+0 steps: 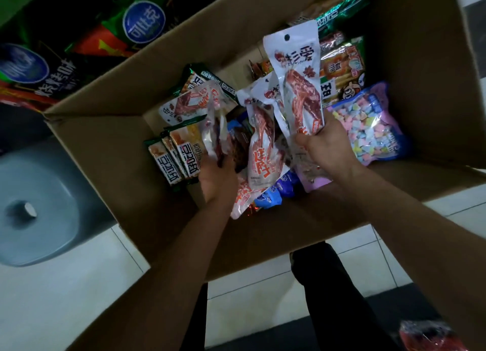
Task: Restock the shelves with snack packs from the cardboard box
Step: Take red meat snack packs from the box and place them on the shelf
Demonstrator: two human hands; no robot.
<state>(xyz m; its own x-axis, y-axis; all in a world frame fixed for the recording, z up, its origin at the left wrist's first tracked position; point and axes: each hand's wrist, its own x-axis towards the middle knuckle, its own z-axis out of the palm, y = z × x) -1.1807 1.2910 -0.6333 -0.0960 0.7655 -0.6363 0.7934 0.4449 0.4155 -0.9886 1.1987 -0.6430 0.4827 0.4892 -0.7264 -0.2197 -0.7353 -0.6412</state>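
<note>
Grey plastic stool (34, 206) stands on the pale tiled floor (79, 285) left of the open cardboard box (105, 145), with chip bags (143, 22) — green, red and dark ones bearing round blue logos — stacked beyond the box's upper-left corner. Inside the box, against its left wall, lie three striped biscuit bars (176, 159) side by side. Just right of them the left hand (218, 177) reaches in, its fingers curled round the lower end of a clear-and-white meat snack pack (213, 124), which rises from the fingers toward the box's far side; a second like pack (181, 106) lies flat just behind it, on a green-edged packet. Near the box's middle, two more white meat packs (263, 151) lean together, and small blue-wrapped sweets (276, 190) lie under them near the front wall. Right of these the right hand (326, 145) grips the bottom edge of another white meat pack (297, 88), thumb in front, the pack standing upright above the fingers with its hang hole at the top. Behind it sit an orange breadstick packet (342, 67) and a green-topped bag (339, 9); toward the box's right wall lies one purple bag of pastel heart candies (368, 124). A dark trouser leg (328, 298) shows below the box's front wall.
</note>
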